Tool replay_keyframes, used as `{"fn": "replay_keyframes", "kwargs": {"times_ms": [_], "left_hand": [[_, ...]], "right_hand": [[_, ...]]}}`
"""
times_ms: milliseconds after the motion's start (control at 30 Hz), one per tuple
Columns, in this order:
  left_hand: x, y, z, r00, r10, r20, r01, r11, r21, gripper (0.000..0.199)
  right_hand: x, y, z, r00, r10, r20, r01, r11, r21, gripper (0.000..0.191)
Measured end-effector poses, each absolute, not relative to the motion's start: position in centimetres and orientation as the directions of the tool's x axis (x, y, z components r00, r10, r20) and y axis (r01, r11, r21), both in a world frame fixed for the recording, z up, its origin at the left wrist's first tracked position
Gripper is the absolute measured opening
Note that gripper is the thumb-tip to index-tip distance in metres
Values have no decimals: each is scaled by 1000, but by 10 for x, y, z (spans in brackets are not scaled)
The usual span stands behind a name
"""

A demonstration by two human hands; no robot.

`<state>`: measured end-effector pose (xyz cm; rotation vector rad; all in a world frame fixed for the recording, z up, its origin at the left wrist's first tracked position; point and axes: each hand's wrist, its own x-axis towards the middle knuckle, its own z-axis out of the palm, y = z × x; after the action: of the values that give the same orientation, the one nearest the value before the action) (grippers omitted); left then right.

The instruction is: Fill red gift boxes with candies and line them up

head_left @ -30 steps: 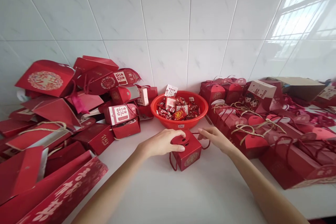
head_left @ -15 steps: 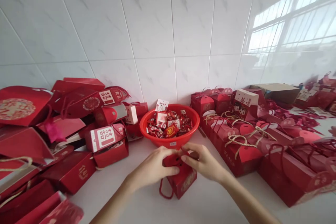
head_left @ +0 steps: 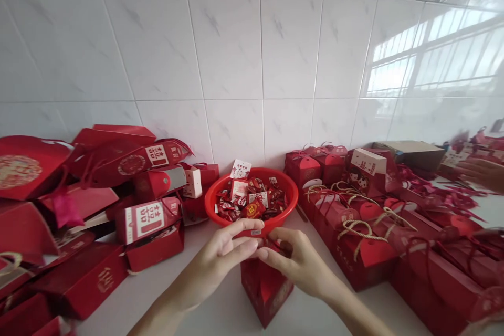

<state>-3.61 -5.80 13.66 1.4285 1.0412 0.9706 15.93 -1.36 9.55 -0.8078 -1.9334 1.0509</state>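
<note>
The box [head_left: 258, 294] stands on the worktop [head_left: 220, 307] before the basin [head_left: 292, 189], its top seemingly being fastened. The left hand [head_left: 216, 254] has narrowly parted fingers; the right hand [head_left: 301, 260] curls; any grip is hidden. Next probably calls for steadying the top.

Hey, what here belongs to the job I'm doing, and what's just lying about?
Probably the job's:
red gift box at your left hand and right hand
wrapped candies in the red basin
perhaps left box pile, right corded boxes

Apparently lying about:
cardboard box
magenta ribbons
</note>
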Motion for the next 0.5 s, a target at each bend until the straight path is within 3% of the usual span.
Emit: {"fn": "replay_keyframes", "kwargs": {"times_ms": [100, 300, 500], "left_hand": [[-34, -59, 137, 311, 950, 25, 129, -68, 989, 54], [-31, -61, 135, 345, 931, 123, 32, -143, 989, 50], [-33, -59, 142, 323, 933, 158, 74, -191, 979, 44]], "right_hand": [[155, -17, 100, -464, 832, 303, 249, 451, -857, 29], [154, -19, 103, -416, 845, 336, 364, 493, -790, 12], [177, -8, 127, -344, 834, 431, 338, 538, -772, 19]]}}
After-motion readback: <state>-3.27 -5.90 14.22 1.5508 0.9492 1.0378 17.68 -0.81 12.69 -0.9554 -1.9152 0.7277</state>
